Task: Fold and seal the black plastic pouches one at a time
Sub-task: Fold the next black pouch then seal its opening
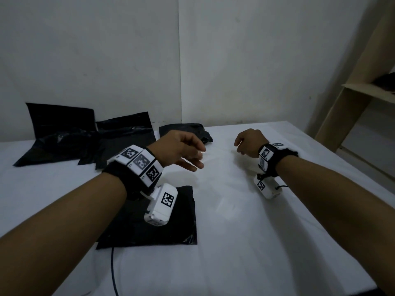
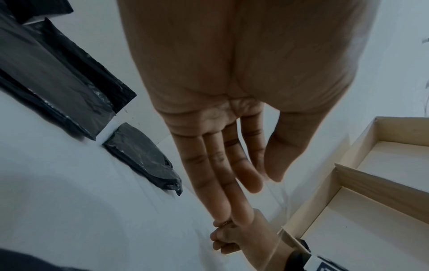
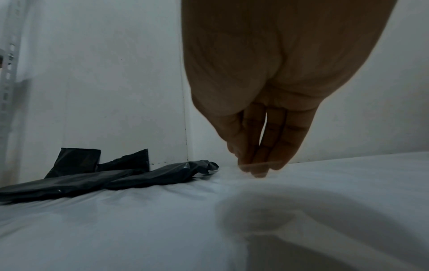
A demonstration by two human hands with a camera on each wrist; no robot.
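Pouches of crumpled black plastic (image 1: 64, 135) lie heaped at the far left of the white-covered table (image 1: 256, 231). One flat black plastic pouch (image 1: 154, 233) waits under the left wrist. The left hand (image 1: 181, 148) pinches a thin clear strip (image 2: 278, 205) between thumb and forefinger. A folded black pouch (image 1: 188, 133) sits beyond. The right hand (image 1: 249, 142) curls its fingers (image 3: 274, 146) on the strip's other end. It is probably a peeled seal liner, to be discarded before the flat pouch is folded.

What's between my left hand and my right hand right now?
A thin clear strip, faint, stretched from left hand to right hand, each seemingly pinching an end; below it bare white sheet. Clearest in the left wrist view.
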